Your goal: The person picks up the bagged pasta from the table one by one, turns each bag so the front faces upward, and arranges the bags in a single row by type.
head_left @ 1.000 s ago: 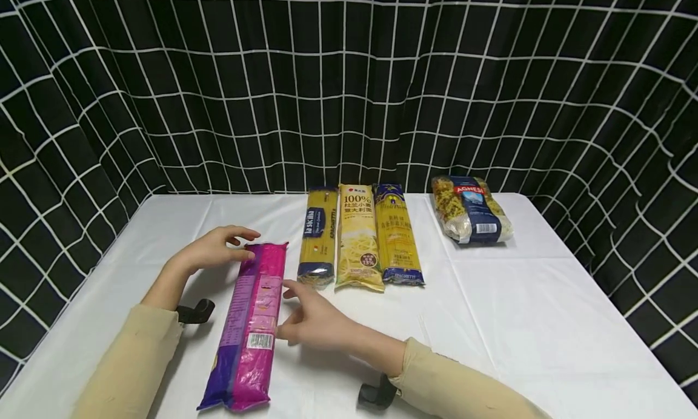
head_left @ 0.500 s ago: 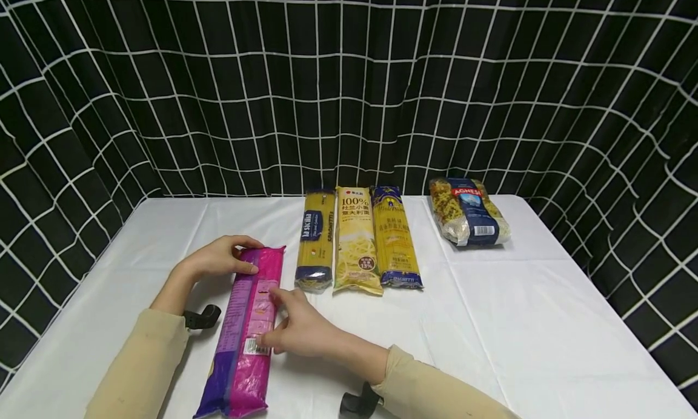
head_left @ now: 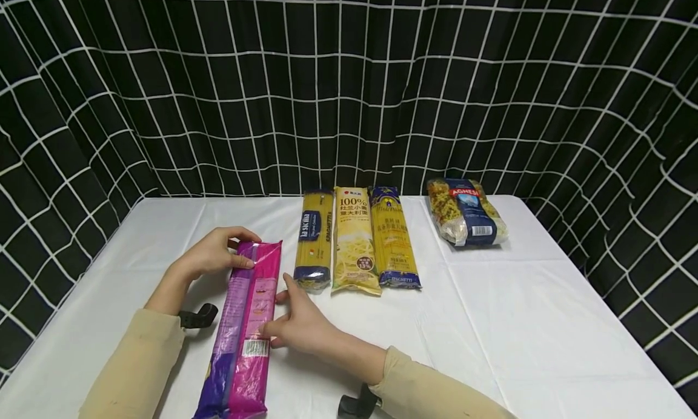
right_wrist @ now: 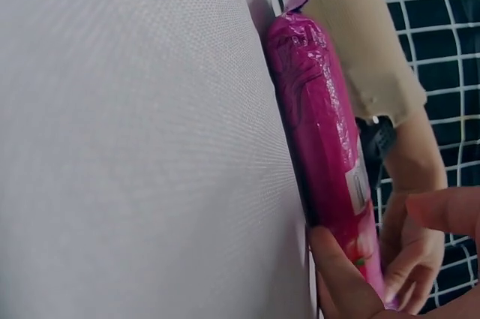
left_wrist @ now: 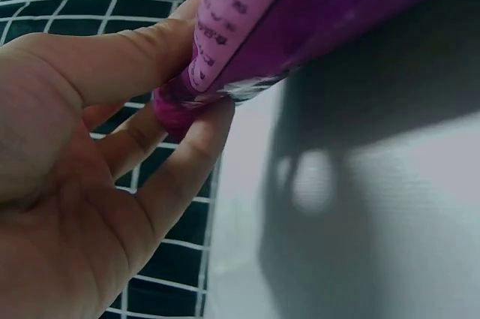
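A long pink and purple plastic packet (head_left: 248,298), back side up with a barcode, lies lengthwise at the left front. My left hand (head_left: 209,255) grips its far end, thumb on top. The left wrist view shows the fingers (left_wrist: 187,161) curled under that end, with shadow on the cloth below. On the packet's right side is my right hand (head_left: 305,325), its thumb over the edge near the barcode and its index finger extended. In the right wrist view a fingertip (right_wrist: 326,248) touches the packet's lower side, while the thumb (right_wrist: 442,210) stands apart above it.
Three spaghetti packs stand side by side at the back middle: one La Sicilia (head_left: 314,240), one pale yellow (head_left: 355,243), one blue-ended (head_left: 395,240). An Agnesi pasta bag (head_left: 467,213) lies farther right. A black gridded curtain (head_left: 349,92) encloses the white-covered table (head_left: 518,334).
My right hand moves left onto the packet's edge, then its index finger swings outward. The left hand closes on the far end, which has shifted slightly up in the head view.
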Motion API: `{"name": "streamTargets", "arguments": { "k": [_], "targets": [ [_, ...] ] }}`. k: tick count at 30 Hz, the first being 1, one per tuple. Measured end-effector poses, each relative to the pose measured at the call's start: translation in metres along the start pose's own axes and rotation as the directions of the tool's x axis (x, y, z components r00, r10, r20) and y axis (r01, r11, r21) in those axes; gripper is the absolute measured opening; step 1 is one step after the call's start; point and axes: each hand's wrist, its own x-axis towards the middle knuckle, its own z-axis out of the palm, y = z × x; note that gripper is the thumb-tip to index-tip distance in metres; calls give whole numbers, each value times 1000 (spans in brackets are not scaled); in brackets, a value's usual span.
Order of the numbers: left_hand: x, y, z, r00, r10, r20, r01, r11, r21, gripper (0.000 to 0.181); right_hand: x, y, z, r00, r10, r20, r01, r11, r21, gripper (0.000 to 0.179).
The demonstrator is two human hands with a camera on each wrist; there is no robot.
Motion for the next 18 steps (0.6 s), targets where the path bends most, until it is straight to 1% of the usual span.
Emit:
{"name": "streamTargets", "arguments": {
  "k": [3, 5, 8, 12, 15, 18],
  "targets": [
    [-1, 6, -4, 999, 13, -30, -13, 1000, 2, 48, 0, -1, 0, 1000, 13, -5, -12, 998, 69, 110],
    [-2, 12, -7, 998, 27, -49, -27, 1000, 2, 49, -1, -2, 0, 1000, 5, 4, -5, 996, 86, 109],
    [-4, 20, -11, 996, 46, -72, -46, 999, -3, 49, -1, -3, -1, 1000, -23, 18, 22, 998, 67, 108],
    [-6, 28, -13, 995, 56, -87, -58, 998, -16, 50, -1, -2, -2, 997, -70, 17, 70, 998, 5, 107],
    [-7, 30, -11, 995, 60, -81, -63, 998, -32, 50, -1, 0, -2, 995, -102, 7, 102, 994, -23, 106],
    [-8, 29, -10, 996, 53, -67, -57, 997, -53, 50, -2, 1, -2, 992, -130, -5, 130, 991, -25, 107]
  ]
}}
